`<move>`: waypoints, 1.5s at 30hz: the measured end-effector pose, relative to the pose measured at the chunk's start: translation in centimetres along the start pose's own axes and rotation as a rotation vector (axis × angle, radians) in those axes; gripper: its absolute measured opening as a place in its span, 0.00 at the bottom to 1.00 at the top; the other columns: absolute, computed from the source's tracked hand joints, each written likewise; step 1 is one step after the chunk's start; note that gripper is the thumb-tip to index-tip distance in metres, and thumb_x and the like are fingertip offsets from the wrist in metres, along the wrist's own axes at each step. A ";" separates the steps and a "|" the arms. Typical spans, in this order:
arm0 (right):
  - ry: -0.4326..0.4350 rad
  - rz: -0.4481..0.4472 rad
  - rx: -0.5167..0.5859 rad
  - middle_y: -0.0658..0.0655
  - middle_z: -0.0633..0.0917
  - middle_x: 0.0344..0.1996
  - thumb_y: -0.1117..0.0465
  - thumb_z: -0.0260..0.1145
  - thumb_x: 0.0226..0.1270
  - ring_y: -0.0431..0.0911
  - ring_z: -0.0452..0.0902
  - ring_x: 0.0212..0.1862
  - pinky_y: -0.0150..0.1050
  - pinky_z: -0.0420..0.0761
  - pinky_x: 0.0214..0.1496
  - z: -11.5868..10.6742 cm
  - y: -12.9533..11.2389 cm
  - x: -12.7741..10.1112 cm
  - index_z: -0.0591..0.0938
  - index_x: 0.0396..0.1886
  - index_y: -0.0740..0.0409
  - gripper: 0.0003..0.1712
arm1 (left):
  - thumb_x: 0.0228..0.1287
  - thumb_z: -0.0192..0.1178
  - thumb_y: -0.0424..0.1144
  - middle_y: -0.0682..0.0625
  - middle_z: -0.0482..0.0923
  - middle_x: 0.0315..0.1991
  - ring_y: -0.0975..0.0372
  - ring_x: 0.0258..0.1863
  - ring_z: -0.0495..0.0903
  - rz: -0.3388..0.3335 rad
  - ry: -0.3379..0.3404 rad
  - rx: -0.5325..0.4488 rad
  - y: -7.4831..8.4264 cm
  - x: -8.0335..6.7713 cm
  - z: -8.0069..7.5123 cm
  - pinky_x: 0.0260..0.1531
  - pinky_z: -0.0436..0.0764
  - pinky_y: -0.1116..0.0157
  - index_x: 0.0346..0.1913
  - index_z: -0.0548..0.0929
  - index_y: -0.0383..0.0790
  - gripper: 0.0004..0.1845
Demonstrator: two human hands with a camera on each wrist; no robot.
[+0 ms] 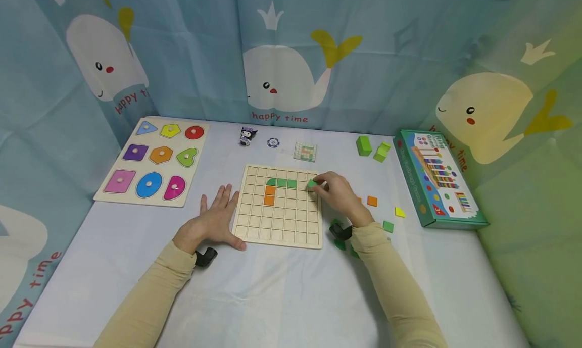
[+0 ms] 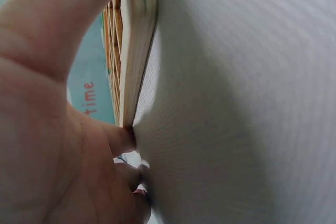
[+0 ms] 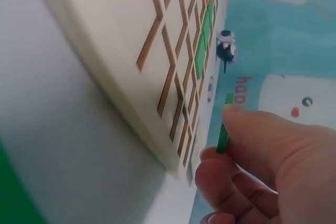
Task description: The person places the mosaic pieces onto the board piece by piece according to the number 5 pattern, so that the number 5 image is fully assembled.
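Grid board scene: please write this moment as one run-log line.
right hand: fingers pinch green tile over grid board | left hand: flat, touching board's left edge | board: green and orange tiles placed

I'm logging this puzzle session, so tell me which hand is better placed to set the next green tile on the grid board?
Right. The right hand already pinches a green tile over the grid board, beside the green row; the left hand lies flat against the board's left edge.

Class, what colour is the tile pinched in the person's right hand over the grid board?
Green tile, in the right hand; clearest in the head view.
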State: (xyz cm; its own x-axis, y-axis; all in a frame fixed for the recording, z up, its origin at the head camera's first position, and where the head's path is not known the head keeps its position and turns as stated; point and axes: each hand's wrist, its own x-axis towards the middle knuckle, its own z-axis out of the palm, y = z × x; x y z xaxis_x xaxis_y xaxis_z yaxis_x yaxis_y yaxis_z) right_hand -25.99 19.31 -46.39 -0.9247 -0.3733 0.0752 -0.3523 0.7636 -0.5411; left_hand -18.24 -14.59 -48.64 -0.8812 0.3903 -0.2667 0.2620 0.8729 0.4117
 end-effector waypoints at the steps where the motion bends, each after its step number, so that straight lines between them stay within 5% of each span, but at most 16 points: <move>1: -0.009 -0.001 -0.003 0.61 0.82 0.43 0.61 0.68 0.67 0.49 0.78 0.37 0.41 0.78 0.35 0.1 -0.1 0.1 0.83 0.50 0.67 0.16 | 0.28 0.76 0.69 0.32 0.31 0.76 0.42 0.74 0.29 0.001 0.000 0.001 0.0 0.0 0.0 0.60 0.31 0.31 0.76 0.44 0.28 0.78; 32: -0.092 -0.048 -0.057 0.59 0.80 0.41 0.63 0.69 0.66 0.49 0.75 0.40 0.43 0.76 0.42 1.2 -0.8 2.0 0.85 0.48 0.66 0.14 | 0.28 0.76 0.69 0.32 0.32 0.76 0.42 0.74 0.30 0.001 0.000 0.013 0.1 0.1 0.0 0.60 0.32 0.31 0.76 0.44 0.28 0.78; 45: -0.083 -0.090 -0.054 0.61 0.80 0.43 0.63 0.68 0.66 0.50 0.76 0.42 0.45 0.77 0.43 1.3 -0.6 2.0 0.79 0.58 0.67 0.22 | 0.29 0.76 0.70 0.32 0.33 0.76 0.43 0.74 0.30 0.007 0.004 0.016 0.1 -0.1 -0.1 0.60 0.33 0.31 0.76 0.45 0.28 0.77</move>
State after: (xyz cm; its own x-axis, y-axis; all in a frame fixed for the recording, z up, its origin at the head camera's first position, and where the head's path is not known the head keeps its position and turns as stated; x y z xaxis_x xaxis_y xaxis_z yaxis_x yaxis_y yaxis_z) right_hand -27.38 17.39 -47.00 -0.8746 -0.4822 0.0511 -0.4428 0.7512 -0.4895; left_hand -18.16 -14.59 -48.55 -0.8811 0.3950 -0.2602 0.2743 0.8749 0.3991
